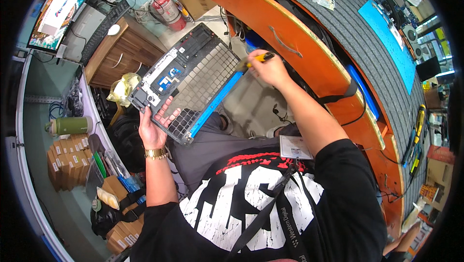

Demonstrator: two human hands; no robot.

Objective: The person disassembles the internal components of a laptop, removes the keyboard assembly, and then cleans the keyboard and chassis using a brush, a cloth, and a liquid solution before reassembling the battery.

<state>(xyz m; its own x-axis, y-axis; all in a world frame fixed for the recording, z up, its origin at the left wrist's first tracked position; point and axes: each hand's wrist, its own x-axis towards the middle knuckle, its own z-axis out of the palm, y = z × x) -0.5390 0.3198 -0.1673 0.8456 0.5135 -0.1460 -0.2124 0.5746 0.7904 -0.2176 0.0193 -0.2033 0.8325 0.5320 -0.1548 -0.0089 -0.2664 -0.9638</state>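
Note:
My left hand [155, 126] grips a black laptop top case [193, 85] by its lower left edge, fingers behind and through the open key grid. The case is tilted above my lap, its inner side with white and blue parts facing me. A blue strip [216, 105] runs along its right edge. My right hand [270, 70] is closed round a small brush [261, 58] with a yellow and black handle. The brush head meets the upper right edge of the case, near the end of the blue strip.
An orange desk [309, 64] with a grey ribbed mat [338, 25] and blue pad curves along the right. A fire extinguisher [168, 12] stands ahead on the floor. Left are a wooden cabinet [118, 52], a monitor [63, 8], a green bottle [70, 125] and cardboard boxes [67, 160].

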